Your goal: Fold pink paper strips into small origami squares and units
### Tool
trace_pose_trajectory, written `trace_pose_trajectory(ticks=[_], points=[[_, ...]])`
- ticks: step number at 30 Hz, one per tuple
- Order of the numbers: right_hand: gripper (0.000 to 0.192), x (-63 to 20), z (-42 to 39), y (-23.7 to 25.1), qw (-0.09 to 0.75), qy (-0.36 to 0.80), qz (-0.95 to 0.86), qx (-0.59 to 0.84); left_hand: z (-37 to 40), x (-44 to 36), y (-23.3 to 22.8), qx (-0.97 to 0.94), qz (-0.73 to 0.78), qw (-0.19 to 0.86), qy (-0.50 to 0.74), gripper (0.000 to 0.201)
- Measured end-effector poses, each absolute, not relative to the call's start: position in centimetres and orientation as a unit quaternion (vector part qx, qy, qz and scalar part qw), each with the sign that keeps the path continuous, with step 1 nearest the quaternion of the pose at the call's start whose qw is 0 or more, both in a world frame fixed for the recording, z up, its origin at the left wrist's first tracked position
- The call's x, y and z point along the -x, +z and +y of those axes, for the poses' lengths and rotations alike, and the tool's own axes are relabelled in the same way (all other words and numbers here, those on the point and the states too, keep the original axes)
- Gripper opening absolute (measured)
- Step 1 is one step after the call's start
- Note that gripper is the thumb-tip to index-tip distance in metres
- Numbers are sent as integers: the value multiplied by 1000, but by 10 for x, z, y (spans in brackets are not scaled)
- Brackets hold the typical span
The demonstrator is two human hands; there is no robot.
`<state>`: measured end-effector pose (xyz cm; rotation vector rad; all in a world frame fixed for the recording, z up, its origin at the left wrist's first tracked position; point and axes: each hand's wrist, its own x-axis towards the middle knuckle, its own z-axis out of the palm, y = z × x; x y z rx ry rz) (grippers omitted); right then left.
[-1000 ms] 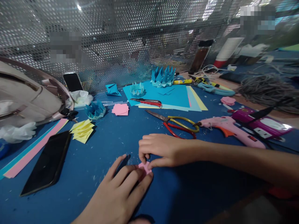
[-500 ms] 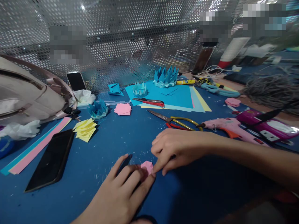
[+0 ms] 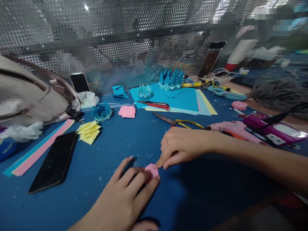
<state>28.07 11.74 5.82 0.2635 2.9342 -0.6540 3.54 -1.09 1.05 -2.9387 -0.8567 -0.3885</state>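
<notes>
A small pink paper piece (image 3: 152, 170) is pinned flat on the blue table (image 3: 115, 150), near the front edge, approx. centre. It is pressed down by the left hand (image 3: 125, 199), fingers spread & laid flat, two fingertips resting on the paper's near side. Its far edge is touched by the right hand (image 3: 183, 146): thumb & forefinger are drawn together at the corner, the other fingers curled. Whether that corner is truly pinched or only pushed can't be told; the tips cover it.

Risks, as judged from this:
- The piece is tiny vs. the fingers, so a crease could be run off-line, esp. as most of the paper is hidden under the fingertips.
- If left-hand pressure is eased, the piece could be slid on the smooth table & the fold skewed.
- White scraps & crumbs are scattered round the piece; one could be trapped under it & a bump pressed in.
- The right forearm lies just in front of the scissors (image 3: 178, 122) & the pink glue gun (image 3: 235, 130); these could be knocked by the arm or the sleeve-less wrist nicked by the blades.

Further out: a black phone (image 3: 54, 162) and yellow folded papers (image 3: 89, 131) to the left, a pink paper stack (image 3: 127, 111) and blue folded shapes (image 3: 171, 79) beyond.
</notes>
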Motion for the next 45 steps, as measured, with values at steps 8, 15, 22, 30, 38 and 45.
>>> trace_pose_trajectory(ticks=[8, 15, 22, 30, 38, 45], points=[[24, -274, 90, 63, 38, -45, 997, -57, -13, -37, 12, 950, -283, 23, -127, 72], [27, -272, 90, 50, -82, -108, 985, -108, -14, -39, 17, 954, -279, 23, -108, 69], [37, -266, 83, 42, -118, -156, 949, -246, -15, -34, 12, 951, -262, 48, -156, 59], [36, -261, 79, 42, -76, -276, 907, -308, -13, -31, 7, 952, -245, 55, -176, 54], [19, -261, 78, 33, -115, -308, 897, -294, -13, -27, 13, 952, -257, 38, -162, 71], [4, -258, 73, 42, -101, -313, 898, -293, -15, -23, 11, 946, -261, 39, -187, 71]])
